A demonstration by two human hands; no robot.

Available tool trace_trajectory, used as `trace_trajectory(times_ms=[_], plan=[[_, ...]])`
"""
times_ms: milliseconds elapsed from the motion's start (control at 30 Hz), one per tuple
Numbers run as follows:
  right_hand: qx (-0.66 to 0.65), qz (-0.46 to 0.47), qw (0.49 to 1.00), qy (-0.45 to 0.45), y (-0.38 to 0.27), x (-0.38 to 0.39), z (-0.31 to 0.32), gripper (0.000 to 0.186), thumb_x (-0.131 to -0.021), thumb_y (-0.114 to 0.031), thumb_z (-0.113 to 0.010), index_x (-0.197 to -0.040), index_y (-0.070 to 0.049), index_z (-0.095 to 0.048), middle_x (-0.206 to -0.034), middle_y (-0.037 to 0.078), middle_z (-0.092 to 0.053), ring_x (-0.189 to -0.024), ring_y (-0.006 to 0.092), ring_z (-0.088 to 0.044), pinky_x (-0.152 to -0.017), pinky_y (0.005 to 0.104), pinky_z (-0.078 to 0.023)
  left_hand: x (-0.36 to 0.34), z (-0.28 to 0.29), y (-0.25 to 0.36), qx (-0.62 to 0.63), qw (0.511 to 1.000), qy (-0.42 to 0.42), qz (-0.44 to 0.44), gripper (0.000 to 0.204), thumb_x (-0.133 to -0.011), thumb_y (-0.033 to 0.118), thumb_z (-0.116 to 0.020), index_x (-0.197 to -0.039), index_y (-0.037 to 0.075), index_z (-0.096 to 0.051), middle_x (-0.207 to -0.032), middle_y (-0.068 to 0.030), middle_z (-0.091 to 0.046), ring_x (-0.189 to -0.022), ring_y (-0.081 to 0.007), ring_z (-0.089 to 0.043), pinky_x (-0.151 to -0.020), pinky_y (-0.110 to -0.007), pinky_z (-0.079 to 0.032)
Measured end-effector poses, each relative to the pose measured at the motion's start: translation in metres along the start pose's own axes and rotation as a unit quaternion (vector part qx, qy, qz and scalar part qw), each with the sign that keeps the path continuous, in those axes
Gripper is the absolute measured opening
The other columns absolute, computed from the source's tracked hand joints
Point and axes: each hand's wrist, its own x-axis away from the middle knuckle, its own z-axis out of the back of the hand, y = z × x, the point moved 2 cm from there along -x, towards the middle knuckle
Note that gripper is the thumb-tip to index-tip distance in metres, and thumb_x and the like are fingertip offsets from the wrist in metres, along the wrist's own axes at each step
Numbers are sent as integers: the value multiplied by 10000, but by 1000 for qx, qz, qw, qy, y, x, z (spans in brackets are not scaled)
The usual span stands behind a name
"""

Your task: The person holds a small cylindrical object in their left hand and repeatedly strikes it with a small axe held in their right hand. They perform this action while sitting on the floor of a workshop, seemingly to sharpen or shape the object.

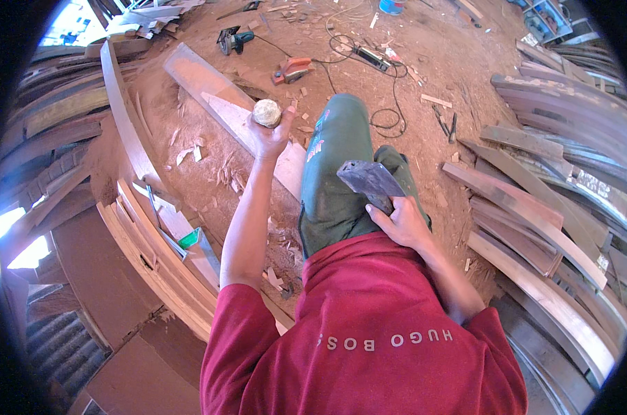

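Note:
My left hand [270, 138] is closed around a round piece of wood, whose pale, rough end [266, 113] points up at me. It is held above a long plank [217, 104] lying on the ground. My right hand [405, 220] grips a dark, worn, broad blade-like tool [370, 181] over my green-trousered thigh. The blade's wide end points up and to the left; my fingers hide its lower part. The two held things are apart.
Beyond the plank lie a circular saw [235, 40], an orange power tool [293, 70] and a power strip [371, 58] with cables. Dark hand tools [452, 128] rest at right. Boards [535, 200] are stacked on both sides; a green-handled tool [189, 238] lies at left. Wood shavings litter the ground.

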Motion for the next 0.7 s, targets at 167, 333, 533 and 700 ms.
trace_trajectory(times_ms=[167, 333, 533, 700], plan=[[-32, 40, 998, 19, 0, -1, -1, 346, -858, -277, -680, -938, 55, -628, -548, 202, -494, -457, 204, -467, -479, 391, -395, 1, -1, -6, 9, 1000, -13, 20, 221, -750, 79, -776, -659, 58, -576, -616, 28, -573, -545, -76, -537, -510, -260, -435], [-38, 45, 998, 15, 5, -1, -3, 345, -862, -270, -672, -993, 47, -629, -549, 198, -497, -452, 221, -463, -482, 392, -397, 4, -2, -1, -12, 1000, -14, -5, 215, -770, 10, -736, -664, 70, -558, -600, 41, -531, -530, -60, -489, -500, -231, -393], [-26, 60, 998, 15, 7, -4, -4, 375, -872, -288, -666, -1050, 38, -622, -556, 209, -500, -453, 243, -477, -484, 393, -401, 4, -2, 7, -9, 999, -47, 14, 195, -742, 108, -772, -664, 41, -606, -611, 7, -610, -552, -86, -572, -538, -271, -473], [-23, 87, 996, 11, -13, -14, 6, 385, -876, -286, -661, -1065, 46, -615, -602, 226, -518, -482, 284, -499, -515, 404, -422, 13, -5, 7, -27, 998, -56, -24, 195, -753, 60, -748, -691, 64, -564, -633, 21, -549, -564, -91, -512, -531, -261, -421]])
